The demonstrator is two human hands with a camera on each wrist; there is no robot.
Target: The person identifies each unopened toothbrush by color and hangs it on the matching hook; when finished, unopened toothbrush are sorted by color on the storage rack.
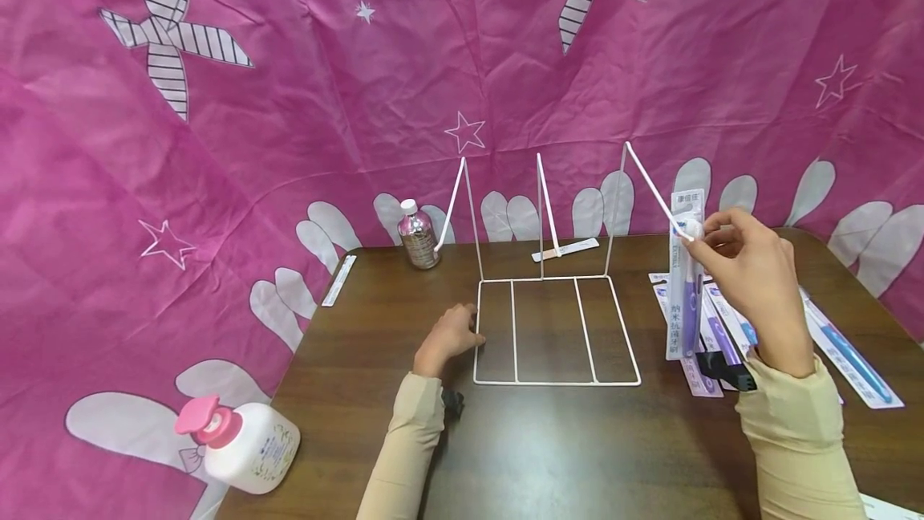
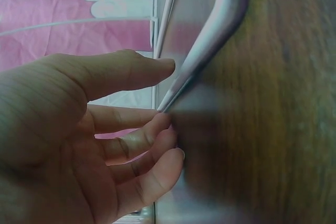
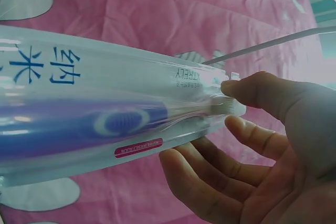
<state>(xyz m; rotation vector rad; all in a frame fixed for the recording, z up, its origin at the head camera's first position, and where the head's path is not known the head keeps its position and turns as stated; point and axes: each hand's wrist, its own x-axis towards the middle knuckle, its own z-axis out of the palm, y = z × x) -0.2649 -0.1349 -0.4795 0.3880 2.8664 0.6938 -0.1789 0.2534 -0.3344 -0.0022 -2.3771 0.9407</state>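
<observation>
A purple toothbrush [image 3: 121, 121] in a clear-fronted blister pack [image 1: 677, 287] hangs upright from my right hand [image 1: 758, 271], whose thumb and index finger pinch it by the brush-head end. In the head view the right prong of a white wire rack [image 1: 557, 383] slopes down to these fingertips, its end overlapping the pack. The rack has a flat base frame and three tall prongs. At the left side of that base rests my left hand [image 1: 449, 337], fingers loosely bent. In the left wrist view its fingertips are right at the base wire [image 2: 197, 51], with a gap below the thumb.
More packaged toothbrushes [image 1: 852, 351] lie on the table's right side, under my right arm. A silver-pink bottle [image 1: 419, 239] stands behind left, and a white pump bottle [image 1: 253, 448] front left. Narrow white strips [image 1: 339, 281] lie farther back. A pink curtain [image 1: 289, 103] hangs behind.
</observation>
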